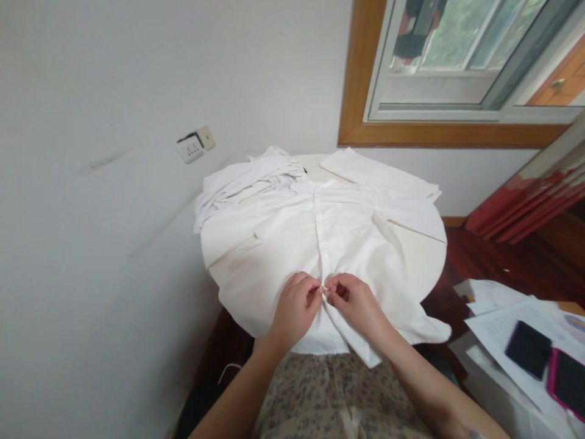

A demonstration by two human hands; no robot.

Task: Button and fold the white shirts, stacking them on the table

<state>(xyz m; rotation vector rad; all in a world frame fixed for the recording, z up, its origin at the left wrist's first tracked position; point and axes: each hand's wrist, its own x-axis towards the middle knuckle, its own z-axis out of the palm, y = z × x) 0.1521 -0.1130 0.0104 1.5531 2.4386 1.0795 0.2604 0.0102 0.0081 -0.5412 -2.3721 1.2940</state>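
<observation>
A white shirt [278,238] lies spread over a round table, its front strip running down the middle toward me. My left hand [299,305] pinches the left side of that strip near the lower hem. Close against it, my right hand [351,300] pinches the right side, so the fingertips of both hands nearly meet. Whatever small part sits between the fingertips, perhaps a button, is too small to make out. The shirt's lower edge hangs over the near side of the table, and one corner reaches out to the right.
Crumpled white cloth [256,180] is heaped at the table's back left. The round table's [425,262] rim shows at right. A wall socket [190,148] is behind at left. Papers [493,323], a dark phone [529,349] and a pink-edged phone [569,381] lie at lower right.
</observation>
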